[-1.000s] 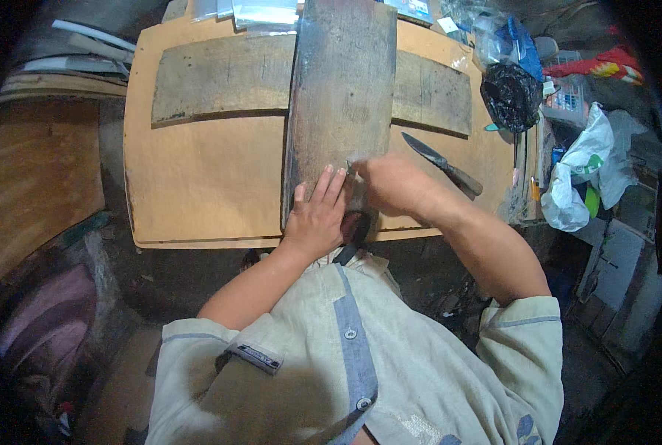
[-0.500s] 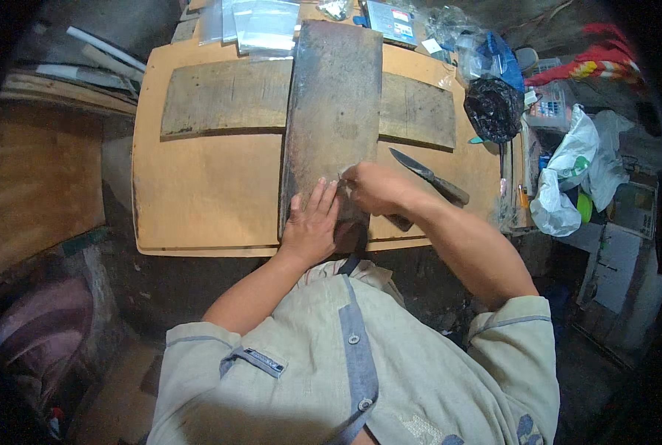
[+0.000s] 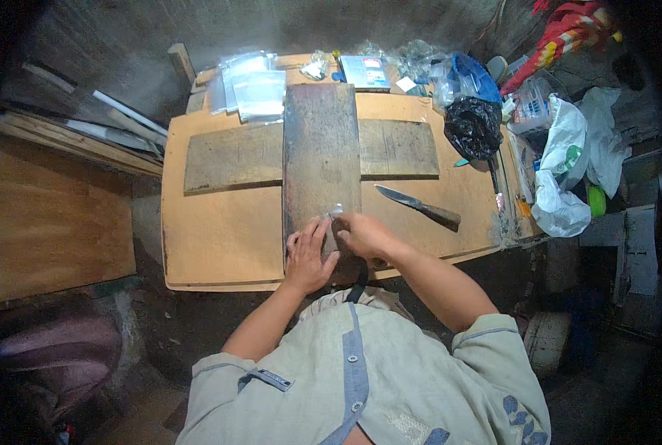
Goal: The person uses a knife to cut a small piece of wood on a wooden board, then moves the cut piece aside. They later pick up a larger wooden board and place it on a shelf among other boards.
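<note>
My left hand (image 3: 312, 256) lies on the near end of a dark, worn wooden board (image 3: 321, 148), its fingers stretched forward over the wood. Close beside it, my right hand (image 3: 364, 236) is closed, thumb and fingers pinched near the left fingertips. A small shiny, clear-looking scrap (image 3: 337, 210) shows just beyond the fingertips; whether the pinch holds it is too small to tell. To the right of the board rests a knife (image 3: 420, 207) with a dark blade and a worn handle, its tip pointing away to the left. Neither hand touches it.
A second plank (image 3: 234, 157) lies crosswise under the board on the tan tabletop (image 3: 220, 237). Clear plastic bags (image 3: 260, 93) and a flat blue-and-white box (image 3: 366, 73) sit at the back. A black plastic bag (image 3: 473, 126) and white bags (image 3: 564, 163) crowd the right side.
The whole view has shifted, so the table sits lower in the picture. My right hand is still pinched beside the left, and the shiny scrap now shows at the fingertips.
</note>
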`<state>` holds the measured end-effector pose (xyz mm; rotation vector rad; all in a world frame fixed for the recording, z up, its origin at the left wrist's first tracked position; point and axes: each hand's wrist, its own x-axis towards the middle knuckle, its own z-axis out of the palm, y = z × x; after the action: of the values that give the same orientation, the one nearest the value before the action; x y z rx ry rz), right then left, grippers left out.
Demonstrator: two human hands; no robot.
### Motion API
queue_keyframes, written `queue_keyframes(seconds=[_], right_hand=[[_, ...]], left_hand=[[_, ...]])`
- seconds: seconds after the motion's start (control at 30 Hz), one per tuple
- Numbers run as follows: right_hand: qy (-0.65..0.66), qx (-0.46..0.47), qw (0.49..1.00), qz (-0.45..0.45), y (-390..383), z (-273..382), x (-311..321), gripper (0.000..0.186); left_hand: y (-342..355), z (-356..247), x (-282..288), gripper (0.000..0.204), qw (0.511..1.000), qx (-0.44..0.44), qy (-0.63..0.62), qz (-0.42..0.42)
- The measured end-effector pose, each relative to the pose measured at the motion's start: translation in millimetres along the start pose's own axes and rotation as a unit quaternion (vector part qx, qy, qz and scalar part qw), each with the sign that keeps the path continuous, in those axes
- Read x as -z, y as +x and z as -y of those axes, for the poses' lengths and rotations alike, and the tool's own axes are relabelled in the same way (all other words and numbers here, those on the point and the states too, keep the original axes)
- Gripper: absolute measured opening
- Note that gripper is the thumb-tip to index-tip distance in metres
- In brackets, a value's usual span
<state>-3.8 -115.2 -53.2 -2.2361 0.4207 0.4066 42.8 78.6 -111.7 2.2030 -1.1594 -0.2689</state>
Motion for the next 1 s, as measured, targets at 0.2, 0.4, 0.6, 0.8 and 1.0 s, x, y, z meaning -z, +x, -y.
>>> queue_keyframes(seconds=[0.2, 0.4, 0.6, 0.8, 1.0], right_hand=[[0.068, -0.017, 0.998, -0.001, -13.5, 12.7, 3.1, 0.042], [0.067, 0.009, 0.997, -0.022, -25.9, 18.5, 19.1, 0.044], [0.127, -0.018, 0.984, -0.126, -40.0, -22.9, 10.3, 0.047], [0.213, -0.11, 0.964, -0.118, -32.0, -48.3, 1.6, 0.05], [0.2, -0.094, 0.963, -0.154, -16.2, -62.8, -19.8, 0.055]], left_hand=[[1.0, 5.8, -0.5, 0.081, 0.998, 0.023, -0.056, -0.028], [1.3, 14.2, -10.7, 0.081, 0.992, 0.066, -0.096, -0.04], [3.9, -5.9, -9.3, 0.076, 0.995, 0.078, -0.027, -0.046], [-8.5, -17.1, -23.7, 0.075, 0.996, 0.073, 0.057, -0.014], [-4.6, -26.4, -29.3, 0.074, 0.998, 0.059, 0.032, 0.008]])
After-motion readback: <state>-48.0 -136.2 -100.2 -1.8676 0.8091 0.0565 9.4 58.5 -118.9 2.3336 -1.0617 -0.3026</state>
